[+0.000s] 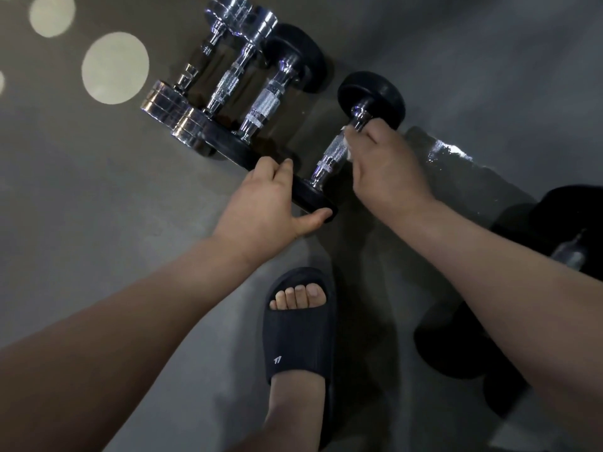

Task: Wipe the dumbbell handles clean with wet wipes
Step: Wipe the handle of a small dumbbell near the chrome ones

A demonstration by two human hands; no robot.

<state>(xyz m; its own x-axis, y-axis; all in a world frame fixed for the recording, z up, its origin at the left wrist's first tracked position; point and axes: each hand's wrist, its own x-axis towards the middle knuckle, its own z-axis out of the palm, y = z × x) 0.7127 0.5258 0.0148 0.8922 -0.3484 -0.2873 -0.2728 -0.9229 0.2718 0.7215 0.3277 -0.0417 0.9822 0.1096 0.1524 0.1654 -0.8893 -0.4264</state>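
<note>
Grey, dimly lit flooring (pixel 98 207) is seen beneath a black rubber-headed dumbbell (pixel 372 96), which is laid diagonally at mid-scene. Its knurled chrome handle (pixel 336 154) is gripped toward the far end by the right hand (pixel 385 164), whose fingers are curled round the bar with a crumpled white wet wipe (pixel 349 154) clamped against the metal. The near head is steadied by the left hand (pixel 264 203), thumb under the rim and fingers bent over the top. This handle is judged to be mid-wipe, since the near stretch of knurling lies bare of the wipe. Just to the left, three more dumbbells (pixel 228 83) are lined up side by side (two all-chrome, one black-headed); whether they have been cleaned cannot be told. Further dark dumbbells (pixel 571 216) are half-lost in shadow at the right. Travel of the wipe is bounded by the two heads. A foot in a dark slide sandal (pixel 297 347) is planted near the near head, while open floor is found at the far right.
</note>
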